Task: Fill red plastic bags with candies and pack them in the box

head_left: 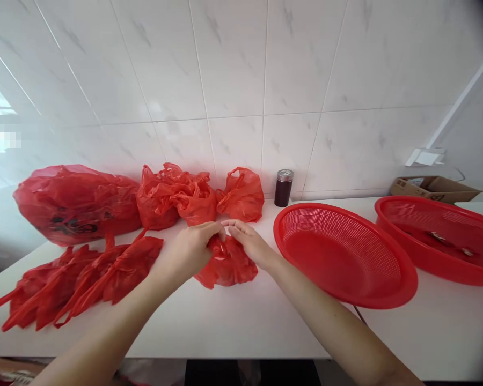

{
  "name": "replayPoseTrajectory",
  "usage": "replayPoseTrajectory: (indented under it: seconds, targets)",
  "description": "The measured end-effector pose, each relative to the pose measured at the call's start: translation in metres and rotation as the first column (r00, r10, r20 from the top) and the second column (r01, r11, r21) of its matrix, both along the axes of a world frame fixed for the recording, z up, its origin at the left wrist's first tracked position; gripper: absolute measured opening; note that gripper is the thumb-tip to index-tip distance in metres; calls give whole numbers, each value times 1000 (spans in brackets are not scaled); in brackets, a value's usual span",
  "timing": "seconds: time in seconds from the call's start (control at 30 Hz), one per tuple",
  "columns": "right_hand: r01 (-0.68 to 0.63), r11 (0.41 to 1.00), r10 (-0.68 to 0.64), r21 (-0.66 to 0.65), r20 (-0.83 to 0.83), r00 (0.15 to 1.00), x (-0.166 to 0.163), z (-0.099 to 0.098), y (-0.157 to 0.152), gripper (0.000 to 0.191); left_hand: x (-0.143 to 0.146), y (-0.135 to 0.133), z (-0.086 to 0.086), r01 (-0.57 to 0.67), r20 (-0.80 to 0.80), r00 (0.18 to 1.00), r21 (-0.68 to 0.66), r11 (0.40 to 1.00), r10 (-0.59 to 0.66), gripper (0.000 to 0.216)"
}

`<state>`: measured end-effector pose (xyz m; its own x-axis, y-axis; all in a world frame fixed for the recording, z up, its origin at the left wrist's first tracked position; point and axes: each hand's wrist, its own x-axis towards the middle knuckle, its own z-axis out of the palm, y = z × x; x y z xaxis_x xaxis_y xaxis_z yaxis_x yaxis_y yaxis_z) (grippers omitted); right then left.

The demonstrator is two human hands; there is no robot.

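A red plastic bag (231, 271) rests on the white table in front of me, bunched at its top. My left hand (193, 249) is closed around the gathered top of this bag. My right hand (249, 244) meets it from the other side, fingers bent at the same gathered plastic; its fingertips are partly hidden behind the left hand. To the left lie several flattened red bags (124, 268) with their handles trailing. Behind my hands stand filled red bags (197, 201) with crumpled tops, and another red bag (245, 195) with a looped handle.
A big red sack (80, 203) with black print sits at the back left. A dark lidded cup (284, 188) stands by the tiled wall. On the right are a red perforated basket (338, 262), a deeper red basin (438, 262) holding small items, and a cardboard box (446, 187).
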<state>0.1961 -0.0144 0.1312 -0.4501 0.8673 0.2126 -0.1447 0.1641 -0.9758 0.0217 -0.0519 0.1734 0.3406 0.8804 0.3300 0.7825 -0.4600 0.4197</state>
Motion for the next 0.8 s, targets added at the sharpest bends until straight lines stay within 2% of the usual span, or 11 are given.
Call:
replayPoseTrajectory:
  seconds: [0.07,0.13,0.17,0.23,0.3,0.4,0.5,0.57,0.67,0.77,0.8]
  targets:
    - [-143,986,139,-83,-56,989,-4,-8,-1,33,0,-1,-6,-67,-37,997,150,986,74,24]
    - [-257,960,245,-114,-108,964,-5,-12,-4,32,0,-1,-11,-75,-27,996,173,982,81,20]
    - [-262,959,250,-105,-114,961,-4,-13,-5,31,-1,0,-13,-69,-27,997,153,986,74,19]
    - [-168,985,165,-36,-69,984,-2,-16,-5,33,-8,1,-20,-86,-76,993,87,992,93,20]
    - [-6,999,4,52,40,999,2,-26,-3,35,-25,1,-31,-169,-202,965,6,986,167,26]
    - [193,978,-206,79,232,951,10,-59,1,32,-66,-6,-57,-345,-351,893,-133,929,281,19]
    - [327,945,-315,24,346,884,14,-99,8,31,-107,-20,-82,-422,-335,888,-319,848,316,16]
    - [389,921,-364,8,371,854,11,-116,12,33,-121,-26,-92,-434,-310,891,-367,823,331,23]
    - [444,896,-409,-3,380,829,1,-120,9,37,-118,-24,-99,-461,-248,884,-320,828,397,35]
    - [383,923,-360,39,441,822,-10,-114,-11,41,-99,-10,-108,-458,-132,889,-277,845,438,37]
    - [344,936,-334,70,480,811,-13,-113,-20,52,-91,-5,-113,-437,-87,898,-282,854,430,36]
